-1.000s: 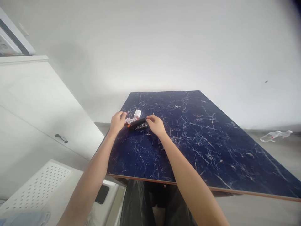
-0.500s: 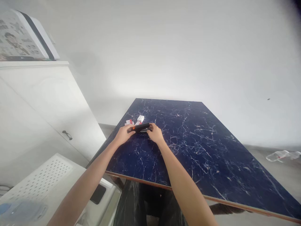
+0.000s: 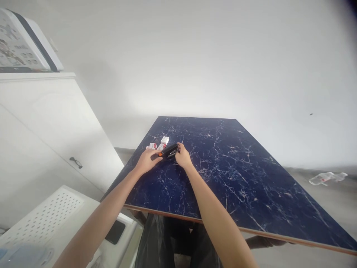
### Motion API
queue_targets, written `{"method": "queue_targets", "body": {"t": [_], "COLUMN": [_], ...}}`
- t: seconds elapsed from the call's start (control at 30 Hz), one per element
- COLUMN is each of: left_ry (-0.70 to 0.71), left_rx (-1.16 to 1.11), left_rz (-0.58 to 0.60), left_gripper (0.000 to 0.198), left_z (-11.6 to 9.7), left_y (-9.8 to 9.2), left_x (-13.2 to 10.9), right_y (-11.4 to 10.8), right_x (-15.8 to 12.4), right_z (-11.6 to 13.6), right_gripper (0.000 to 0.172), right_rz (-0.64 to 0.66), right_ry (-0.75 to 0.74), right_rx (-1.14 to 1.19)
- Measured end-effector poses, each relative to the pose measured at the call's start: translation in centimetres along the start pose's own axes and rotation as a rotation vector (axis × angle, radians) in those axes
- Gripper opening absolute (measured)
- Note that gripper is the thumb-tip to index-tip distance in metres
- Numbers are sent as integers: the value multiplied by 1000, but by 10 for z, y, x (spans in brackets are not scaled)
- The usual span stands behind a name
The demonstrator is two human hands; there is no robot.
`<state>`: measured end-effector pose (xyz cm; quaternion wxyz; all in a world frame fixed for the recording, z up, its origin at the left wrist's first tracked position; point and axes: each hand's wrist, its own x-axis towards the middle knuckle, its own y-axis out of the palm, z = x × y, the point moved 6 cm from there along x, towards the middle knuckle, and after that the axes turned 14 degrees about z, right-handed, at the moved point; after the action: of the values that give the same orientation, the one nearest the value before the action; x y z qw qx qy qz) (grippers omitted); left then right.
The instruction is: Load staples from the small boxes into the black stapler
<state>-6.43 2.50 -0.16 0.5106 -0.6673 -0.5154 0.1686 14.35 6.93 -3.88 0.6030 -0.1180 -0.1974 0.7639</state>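
Between my two hands is a black stapler (image 3: 169, 150) with an orange part near its left end, held just over or on the table. My left hand (image 3: 146, 160) grips the orange end, thumb on the near side and fingers behind. At the other end, my right hand (image 3: 183, 156) pinches the stapler with thumb and fingers. Its right end points up and away from me, and a shiny strip shows along the near side. Just beyond the left hand lie several small red-and-white boxes (image 3: 164, 140), partly hidden by the fingers and stapler.
The dark blue marble-patterned table (image 3: 223, 178) reaches back to a white wall. On the left stand a white cabinet (image 3: 50, 130) and a white perforated surface (image 3: 55, 216) with a dark phone-like object (image 3: 115, 232). Clear plastic bottles (image 3: 326, 178) lie on the floor at right.
The stapler has tilted, its right end now higher and its left end lower. Both hands keep hold of it. The whole view has shifted slightly.
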Motion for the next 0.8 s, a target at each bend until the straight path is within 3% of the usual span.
{"method": "queue_targets", "body": {"t": [0.2, 0.3, 0.4, 0.53, 0.6, 0.8], "left_ry": [15, -7, -176, -229, -229, -178], "left_rx": [-31, 64, 140, 252, 275, -40], "left_rz": [65, -94, -201, 1, -18, -148], "left_gripper": [40, 51, 45, 51, 47, 27], "left_z": [-1, 5, 28, 52, 58, 70], "left_y": [4, -4, -10, 4, 5, -4], "left_x": [0, 0, 0, 8, 11, 45], "right_y": [-2, -4, -8, -7, -6, -6], "right_x": [-1, 4, 3, -3, -7, -11], "right_z": [-4, -12, -15, -5, 1, 11], "right_gripper": [70, 63, 58, 57, 56, 55], "right_rz": [56, 0, -77, -31, -16, -13], "right_ry": [4, 8, 41, 40, 35, 7], "right_rx": [-41, 49, 100, 23, -23, -97]}}
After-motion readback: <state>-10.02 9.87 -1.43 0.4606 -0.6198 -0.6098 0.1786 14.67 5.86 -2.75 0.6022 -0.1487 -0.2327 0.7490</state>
